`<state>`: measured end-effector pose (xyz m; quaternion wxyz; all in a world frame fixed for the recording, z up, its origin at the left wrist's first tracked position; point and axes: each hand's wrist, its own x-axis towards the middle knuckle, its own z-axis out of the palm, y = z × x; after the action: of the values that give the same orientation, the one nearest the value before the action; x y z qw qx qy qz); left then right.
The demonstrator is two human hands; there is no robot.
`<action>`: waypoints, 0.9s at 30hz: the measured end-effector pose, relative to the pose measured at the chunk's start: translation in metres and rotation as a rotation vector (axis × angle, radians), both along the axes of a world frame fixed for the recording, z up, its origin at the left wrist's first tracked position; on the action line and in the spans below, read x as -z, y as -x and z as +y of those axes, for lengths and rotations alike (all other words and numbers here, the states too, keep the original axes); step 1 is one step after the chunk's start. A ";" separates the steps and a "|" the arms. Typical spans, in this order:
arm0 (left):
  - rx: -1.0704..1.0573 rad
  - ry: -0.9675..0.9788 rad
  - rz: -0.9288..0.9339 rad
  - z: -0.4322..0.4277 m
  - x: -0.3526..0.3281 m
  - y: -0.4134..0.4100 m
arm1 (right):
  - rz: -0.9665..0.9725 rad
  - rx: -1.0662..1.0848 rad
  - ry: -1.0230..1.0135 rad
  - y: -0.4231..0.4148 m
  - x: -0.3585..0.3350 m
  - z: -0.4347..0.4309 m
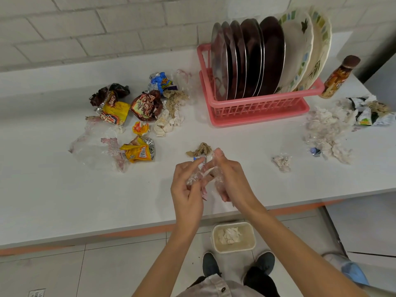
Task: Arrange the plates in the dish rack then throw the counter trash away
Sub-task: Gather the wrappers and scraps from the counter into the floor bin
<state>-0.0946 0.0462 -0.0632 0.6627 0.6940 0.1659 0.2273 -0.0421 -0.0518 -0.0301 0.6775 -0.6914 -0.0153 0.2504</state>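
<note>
No legible text
The snack wrappers (115,112) toward the surface's (64,189) back left and the bottle (338,78) at its right edge carry printing, all too blurred to read.

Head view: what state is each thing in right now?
Plates: standing upright in the rack.
Dish rack: loaded.
Clear wrapper: held by left hand and right hand.
Bin: open, paper inside.
Bottle: upright, capped.
Counter trash: crumpled, lying on counter.

I get one view only: the head camera (wide-angle) looks forward and steeply down, close over the counter (53,189), with brick wall (64,28) at top and floor (117,271) at bottom.
</note>
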 end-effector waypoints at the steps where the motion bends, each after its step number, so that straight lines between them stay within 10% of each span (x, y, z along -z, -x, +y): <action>1: -0.002 0.031 0.002 -0.001 -0.003 0.000 | 0.007 0.013 0.011 0.000 0.000 0.000; 13: 0.065 0.636 0.135 0.016 -0.007 0.000 | 0.112 0.041 -0.131 -0.012 0.001 -0.028; 27: 0.031 0.607 0.298 -0.003 -0.008 0.000 | 0.258 0.095 -0.088 -0.005 0.003 -0.034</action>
<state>-0.0947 0.0429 -0.0557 0.8109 0.4933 0.3103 0.0534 -0.0370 -0.0860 -0.0332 0.7146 -0.6230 0.0938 0.3040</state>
